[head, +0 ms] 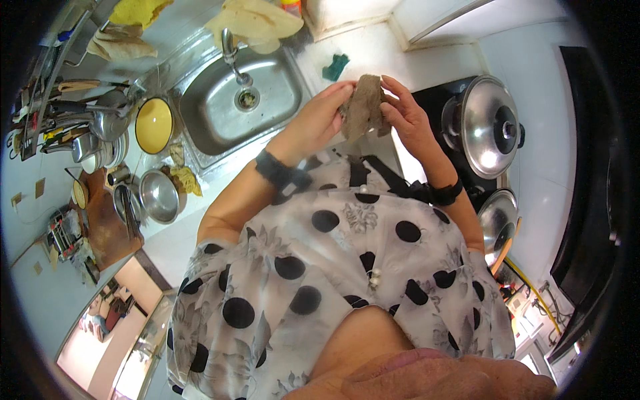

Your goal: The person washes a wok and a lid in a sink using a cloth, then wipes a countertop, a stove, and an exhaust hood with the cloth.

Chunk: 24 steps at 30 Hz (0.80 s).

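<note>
A grey-brown cloth (362,107), bunched and hanging down a little, is held up between both hands in front of my chest. My left hand (320,112) grips its left edge with the thumb on top. On the other side my right hand (406,112) holds the cloth's right edge with bent fingers. Just beyond the hands, a dark green cloth or pad (335,67) lies on the white counter (370,55). The stainless steel sink (200,107) with its faucet (229,47) is to the left of the hands.
Right, lidded metal pans (487,130) stand on a black cooktop (425,97). Left of the sink are a yellow-lined bowl (154,125), a steel bowl (159,196), a brown cutting board (107,245) and racked utensils (107,122). A pale cloth (252,22) hangs behind the faucet.
</note>
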Each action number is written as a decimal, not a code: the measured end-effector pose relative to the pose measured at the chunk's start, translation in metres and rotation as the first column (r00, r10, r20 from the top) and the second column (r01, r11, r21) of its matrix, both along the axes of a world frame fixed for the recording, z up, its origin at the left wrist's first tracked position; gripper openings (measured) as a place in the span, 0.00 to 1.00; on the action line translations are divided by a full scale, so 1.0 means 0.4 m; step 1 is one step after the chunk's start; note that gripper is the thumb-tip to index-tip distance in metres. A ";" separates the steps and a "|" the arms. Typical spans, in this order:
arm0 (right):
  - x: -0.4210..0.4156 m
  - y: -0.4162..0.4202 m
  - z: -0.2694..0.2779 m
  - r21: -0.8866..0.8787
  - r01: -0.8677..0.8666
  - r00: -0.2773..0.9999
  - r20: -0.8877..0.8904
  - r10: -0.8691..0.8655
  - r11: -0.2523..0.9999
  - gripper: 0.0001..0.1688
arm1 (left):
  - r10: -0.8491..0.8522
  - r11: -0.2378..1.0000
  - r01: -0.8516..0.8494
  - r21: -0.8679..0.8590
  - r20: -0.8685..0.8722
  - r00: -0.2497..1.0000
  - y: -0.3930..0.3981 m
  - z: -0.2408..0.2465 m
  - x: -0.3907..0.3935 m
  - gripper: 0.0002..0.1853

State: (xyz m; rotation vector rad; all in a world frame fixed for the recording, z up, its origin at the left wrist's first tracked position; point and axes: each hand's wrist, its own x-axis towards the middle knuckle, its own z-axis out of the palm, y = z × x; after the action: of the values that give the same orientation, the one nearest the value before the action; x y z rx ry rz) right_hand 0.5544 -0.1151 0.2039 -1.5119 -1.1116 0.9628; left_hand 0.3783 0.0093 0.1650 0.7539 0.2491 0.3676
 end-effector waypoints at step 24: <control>0.453 0.338 -0.721 -0.349 0.397 0.693 0.721 -0.028 0.849 0.37 | 0.303 0.898 -0.427 -0.107 -0.555 0.775 -0.072 -0.110 -0.081 0.30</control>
State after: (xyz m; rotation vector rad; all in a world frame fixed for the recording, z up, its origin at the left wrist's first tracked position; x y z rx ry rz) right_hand 0.7355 0.0200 -0.0843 -2.5080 -1.1924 0.4952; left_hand 0.3460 -0.0195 0.1210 0.5600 0.9612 0.4893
